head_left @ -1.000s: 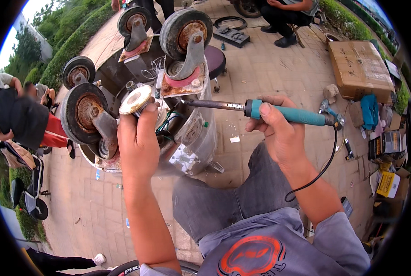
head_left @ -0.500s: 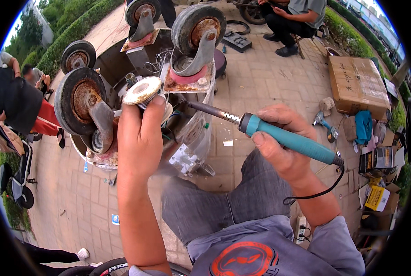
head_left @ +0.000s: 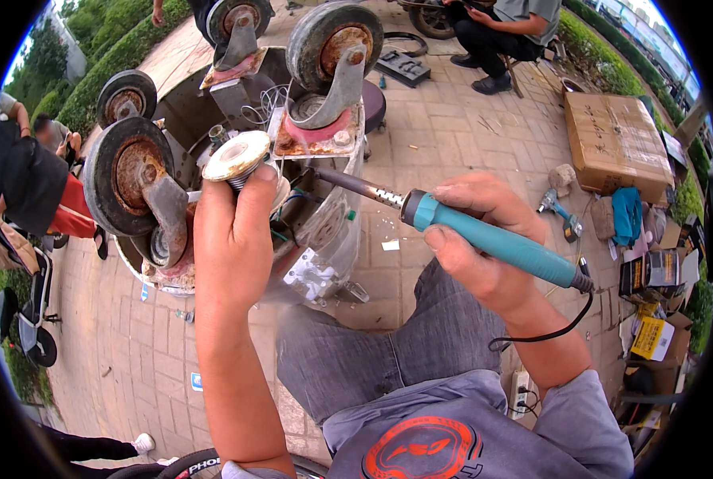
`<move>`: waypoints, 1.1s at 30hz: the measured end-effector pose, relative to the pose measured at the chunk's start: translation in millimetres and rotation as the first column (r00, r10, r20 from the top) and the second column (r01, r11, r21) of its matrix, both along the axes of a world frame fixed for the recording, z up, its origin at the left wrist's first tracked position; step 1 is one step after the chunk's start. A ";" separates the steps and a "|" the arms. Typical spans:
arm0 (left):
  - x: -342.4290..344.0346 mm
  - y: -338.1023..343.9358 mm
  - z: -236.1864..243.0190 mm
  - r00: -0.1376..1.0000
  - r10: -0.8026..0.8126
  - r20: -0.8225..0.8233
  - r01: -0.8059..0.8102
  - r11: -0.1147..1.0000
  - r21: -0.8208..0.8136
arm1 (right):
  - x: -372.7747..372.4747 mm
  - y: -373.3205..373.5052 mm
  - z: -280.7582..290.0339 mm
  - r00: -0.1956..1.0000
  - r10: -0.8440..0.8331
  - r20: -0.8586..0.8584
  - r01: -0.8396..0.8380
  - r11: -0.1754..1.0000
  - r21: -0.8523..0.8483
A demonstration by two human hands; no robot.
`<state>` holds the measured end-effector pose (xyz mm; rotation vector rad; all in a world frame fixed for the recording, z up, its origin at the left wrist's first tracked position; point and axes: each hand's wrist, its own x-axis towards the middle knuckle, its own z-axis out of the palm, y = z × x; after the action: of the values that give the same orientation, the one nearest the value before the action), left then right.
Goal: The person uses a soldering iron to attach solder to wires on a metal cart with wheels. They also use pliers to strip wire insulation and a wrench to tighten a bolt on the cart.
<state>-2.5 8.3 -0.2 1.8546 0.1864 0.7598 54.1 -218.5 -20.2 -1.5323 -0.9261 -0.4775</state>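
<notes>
My left hand (head_left: 233,227) is closed on a round, dirty white fitting (head_left: 237,155) with a flat disc top and a ribbed, thread-like neck. Across from it, my right hand (head_left: 492,239) grips the teal handle of a soldering iron (head_left: 496,239). The iron's dark shaft slants up and left, its tip close to the fitting's right side; whether they touch I cannot tell. Beneath both hands stands an upturned round machine body (head_left: 185,76) with large rusty casters (head_left: 129,177) pointing upward. Wires and a white bracket (head_left: 312,274) show in its opening.
A cardboard box (head_left: 620,148) stands on the paving at right, near a teal power drill (head_left: 562,215) and a power strip (head_left: 519,393). One person (head_left: 516,32) sits at the far right, and others are at left by a parked scooter (head_left: 33,319).
The whole view has shifted slightly, so the machine appears a little further left and up. My hands keep the same hold on the fitting and the soldering iron.
</notes>
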 end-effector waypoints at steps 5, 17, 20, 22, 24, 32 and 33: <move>-1.3 -0.4 -0.3 1.000 0.008 -0.010 -0.009 1.000 -0.017 | 3.0 1.0 -1.2 0.999 0.043 0.000 -0.043 0.999 0.018; -0.2 0.8 -1.2 1.000 0.006 -0.001 -0.006 1.000 -0.021 | -1.5 1.7 -0.3 0.996 0.022 -0.092 -0.021 1.000 0.018; -0.8 0.2 -0.6 1.000 0.008 0.004 -0.008 1.000 -0.003 | -0.7 2.2 -0.7 0.999 0.035 -0.025 -0.035 0.999 0.018; -1.6 0.2 -0.2 1.000 0.001 -0.009 -0.001 1.000 -0.021 | -0.8 1.9 -0.9 0.999 0.014 -0.033 -0.014 1.000 0.003; -1.6 0.1 -0.2 1.000 0.001 -0.006 -0.001 1.000 -0.023 | -0.9 1.3 -1.1 0.999 0.006 -0.042 -0.006 1.000 -0.007; -0.6 -0.1 -1.8 1.000 0.003 0.011 -0.003 0.999 -0.054 | -0.6 1.9 -2.6 0.999 0.009 -0.052 -0.008 1.000 0.019; -1.2 0.8 -1.4 1.000 -0.007 -0.010 0.006 0.999 -0.043 | -0.3 2.1 -2.7 0.999 0.005 -0.038 -0.005 1.000 0.011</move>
<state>-3.6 9.1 -1.6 1.8183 0.2017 0.7363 53.8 -216.4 -22.9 -1.5243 -0.8965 -0.4478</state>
